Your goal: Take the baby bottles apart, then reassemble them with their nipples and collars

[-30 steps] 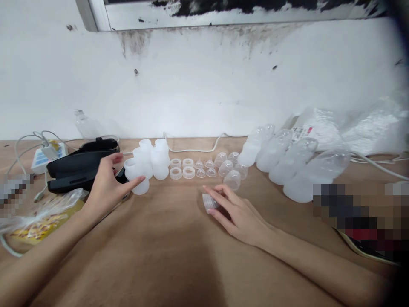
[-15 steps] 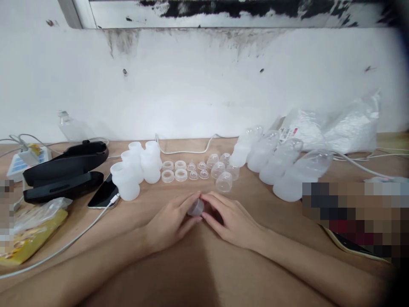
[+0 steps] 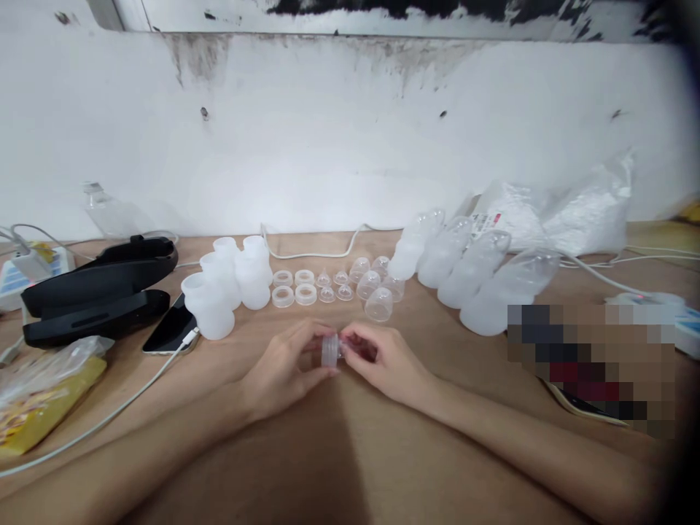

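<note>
My left hand [image 3: 289,361] grips a translucent screw ring [image 3: 329,351] of a baby bottle, turned on its side with its ribbed edge showing. My right hand [image 3: 386,359] pinches a small clear nipple [image 3: 342,348] at the ring's right side; the fingertips partly hide it. Beyond the hands lie several loose rings [image 3: 283,297], several clear nipples [image 3: 327,294] and several clear dome caps [image 3: 378,304]. Open frosted bottles [image 3: 208,310] stand to the left of these parts. On the right are capped bottles [image 3: 484,310], set in a slanting row.
A phone [image 3: 169,328] with a white cable lies at left beside a black case [image 3: 98,281]. Nearer me is a yellow snack bag [image 3: 60,390]. A clear plastic bag [image 3: 588,211] rests against the wall at back right. A pixelated patch covers something at right.
The ring has turned so its ribbed side shows, and the nipple appears at my right fingertips. My right fingers have drawn into a pinch. The whole view has shifted slightly.
</note>
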Motion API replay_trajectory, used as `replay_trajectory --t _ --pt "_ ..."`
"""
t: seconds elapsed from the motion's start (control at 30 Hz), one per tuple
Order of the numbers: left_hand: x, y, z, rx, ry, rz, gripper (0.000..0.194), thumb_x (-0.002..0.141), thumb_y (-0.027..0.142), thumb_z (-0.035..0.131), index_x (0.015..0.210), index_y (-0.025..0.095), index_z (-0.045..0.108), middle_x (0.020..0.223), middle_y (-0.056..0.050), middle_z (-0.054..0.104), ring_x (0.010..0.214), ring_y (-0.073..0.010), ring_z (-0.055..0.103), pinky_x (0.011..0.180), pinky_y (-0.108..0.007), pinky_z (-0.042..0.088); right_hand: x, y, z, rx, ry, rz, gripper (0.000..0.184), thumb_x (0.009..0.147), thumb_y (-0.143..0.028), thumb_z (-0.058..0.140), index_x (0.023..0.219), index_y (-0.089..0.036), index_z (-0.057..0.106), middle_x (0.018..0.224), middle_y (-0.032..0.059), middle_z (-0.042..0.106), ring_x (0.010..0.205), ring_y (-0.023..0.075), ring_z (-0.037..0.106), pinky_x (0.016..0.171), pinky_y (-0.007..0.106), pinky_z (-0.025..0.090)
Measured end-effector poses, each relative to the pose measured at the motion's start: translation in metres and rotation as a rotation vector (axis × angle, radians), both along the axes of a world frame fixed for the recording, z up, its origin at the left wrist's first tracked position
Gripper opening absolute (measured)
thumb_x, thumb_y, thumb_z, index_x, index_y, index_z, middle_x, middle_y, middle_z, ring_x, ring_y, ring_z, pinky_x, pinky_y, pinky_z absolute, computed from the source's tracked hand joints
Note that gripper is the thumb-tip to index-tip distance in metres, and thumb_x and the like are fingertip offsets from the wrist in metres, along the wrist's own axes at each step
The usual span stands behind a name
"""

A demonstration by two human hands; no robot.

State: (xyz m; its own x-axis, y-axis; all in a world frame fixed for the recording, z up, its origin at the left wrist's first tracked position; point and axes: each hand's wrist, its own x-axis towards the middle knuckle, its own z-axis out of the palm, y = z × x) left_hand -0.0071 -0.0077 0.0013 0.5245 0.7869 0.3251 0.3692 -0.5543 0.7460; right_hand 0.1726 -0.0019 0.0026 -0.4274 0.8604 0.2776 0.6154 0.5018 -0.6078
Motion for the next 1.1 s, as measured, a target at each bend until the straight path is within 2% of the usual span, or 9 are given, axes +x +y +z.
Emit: replay_trajectory --t 0.1,0.2,0.33,0.47,0.6,0.7,0.77,0.93,1.1 --pt "-0.003 0.003 -0.001 -0.039 -0.076 0.026 0.029 0.074 0.019 0.058 0.1 0.019 0.045 0.108 -0.006 0.053 0.099 -0.016 0.054 0.086 -0.034 0.047 0.003 0.003 -0.003 -0.036 0.12 -0.054 0.014 0.081 -0.025 0.043 0.076 -0.018 0.054 0.066 -0.0007 0.057 0.059 0.0113 0.051 0.053 0.022 0.04" --pt "-0.008 0.008 0.0 -0.007 -0.05 0.123 0.029 0.076 0.02 0.055 0.101 0.019 0.04 0.103 -0.006 0.054 0.093 -0.0152 0.056 0.082 -0.034 0.048 0.01 0.005 -0.003 0.031 0.19 -0.151 0.015 0.083 -0.029 0.042 0.08 -0.018 0.052 0.071 0.0014 0.058 0.065 0.0132 0.054 0.055 0.023 0.042" --pt "-0.012 0.019 0.001 0.276 0.22 0.203 0.026 0.078 0.02 0.051 0.103 0.018 0.046 0.106 -0.008 0.052 0.097 -0.0187 0.051 0.085 -0.038 0.043 0.013 0.012 0.006 0.195 -0.052 -0.134 0.015 0.079 -0.026 0.048 0.091 -0.018 0.053 0.084 0.0039 0.059 0.073 0.0156 0.055 0.066 0.028 0.044" --pt "-0.012 0.028 -0.007 0.489 0.408 0.279 0.012 0.078 0.021 0.051 0.089 0.016 0.054 0.102 -0.009 0.057 0.098 -0.0237 0.049 0.082 -0.042 0.042 0.003 0.025 0.015 0.177 -0.29 -0.112 0.019 0.08 -0.022 0.045 0.093 -0.015 0.057 0.088 0.0078 0.06 0.072 0.017 0.056 0.065 0.029 0.043" --pt "-0.012 0.031 -0.014 0.516 0.48 0.33 0.014 0.079 0.021 0.049 0.091 0.014 0.054 0.106 -0.012 0.057 0.097 -0.0257 0.05 0.078 -0.043 0.044 -0.011 0.04 0.014 0.134 -0.406 -0.094 0.021 0.079 -0.016 0.045 0.094 -0.014 0.059 0.081 0.0091 0.06 0.073 0.0192 0.057 0.063 0.028 0.041" --pt "-0.012 0.031 -0.013 0.528 0.508 0.335 0.019 0.081 0.02 0.047 0.098 0.015 0.05 0.116 -0.013 0.048 0.102 -0.0254 0.049 0.081 -0.042 0.043 -0.016 0.047 0.008 0.133 -0.394 -0.103 0.027 0.079 -0.017 0.045 0.105 -0.013 0.053 0.084 0.0093 0.06 0.075 0.0192 0.057 0.062 0.028 0.041" --pt "-0.012 0.032 -0.011 0.526 0.535 0.331 0.018 0.081 0.019 0.046 0.099 0.015 0.049 0.116 -0.013 0.047 0.103 -0.0251 0.048 0.081 -0.041 0.044 -0.016 0.049 0.005 0.125 -0.372 -0.124 0.032 0.079 -0.019 0.046 0.11 -0.011 0.048 0.083 0.0095 0.06 0.072 0.0185 0.056 0.061 0.028 0.041" --pt "-0.012 0.035 -0.008 0.533 0.55 0.314 0.017 0.081 0.018 0.046 0.097 0.015 0.049 0.11 -0.012 0.05 0.102 -0.0243 0.049 0.08 -0.04 0.044 -0.015 0.05 0.001 0.125 -0.342 -0.168 0.019 0.08 -0.02 0.044 0.095 -0.011 0.052 0.074 0.0075 0.058 0.068 0.0176 0.054 0.06 0.028 0.04" --pt "-0.012 0.036 -0.01 0.531 0.561 0.315 0.017 0.082 0.019 0.045 0.098 0.015 0.048 0.11 -0.011 0.049 0.101 -0.0237 0.05 0.08 -0.038 0.044 -0.015 0.05 -0.001 0.125 -0.352 -0.169 0.018 0.081 -0.02 0.044 0.095 -0.011 0.051 0.077 0.0078 0.058 0.071 0.0182 0.054 0.061 0.028 0.039"
